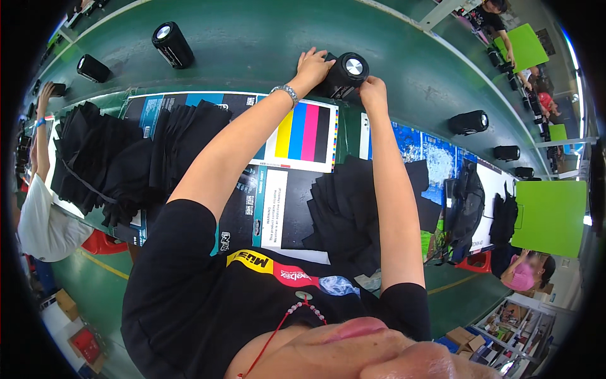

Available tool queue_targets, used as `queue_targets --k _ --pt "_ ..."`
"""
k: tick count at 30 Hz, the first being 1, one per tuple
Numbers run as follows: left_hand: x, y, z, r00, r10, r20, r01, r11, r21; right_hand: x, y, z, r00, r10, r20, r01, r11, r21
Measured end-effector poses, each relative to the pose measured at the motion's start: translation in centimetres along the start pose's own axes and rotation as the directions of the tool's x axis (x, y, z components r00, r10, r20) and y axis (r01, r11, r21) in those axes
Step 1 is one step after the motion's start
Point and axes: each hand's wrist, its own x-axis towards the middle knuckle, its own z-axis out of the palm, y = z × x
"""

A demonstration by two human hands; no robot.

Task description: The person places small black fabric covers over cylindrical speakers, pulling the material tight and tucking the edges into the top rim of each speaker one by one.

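A black cylindrical speaker [344, 78] with a shiny silver round end is between my hands on the green belt. My left hand [312, 69] grips its left side, fingers reaching over the far edge. Against its right side, the fingers of my right hand [373, 95] are closed; the exact contact is partly hidden. Below my right forearm lies a fanned stack of black cloth pouches [344, 205]. Larger piles of similar black cloth [104, 161] are left of my left arm.
More black speakers stand or lie along the green belt, including an upright one [173, 47] and a lying one [468, 122]. Printed sheets [305, 134] cover the worktop edge. A person in a white top [50, 221] works at far left. A lime-green board [549, 221] stands at right.
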Motion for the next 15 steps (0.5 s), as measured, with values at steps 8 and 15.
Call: queue_targets --k 8,15 --pt "0.1 -3.3 1.3 0.962 -0.035 -0.27 -0.006 0.988 -0.151 -1.0 -1.0 1.6 0.996 -0.083 -0.03 0.084 0.996 0.016" --pt "-2.4 5.3 -6.0 0.957 -0.196 -0.215 0.035 0.81 -0.586 -2.0 1.5 0.0 0.986 -0.067 -0.151 0.064 0.998 -0.025"
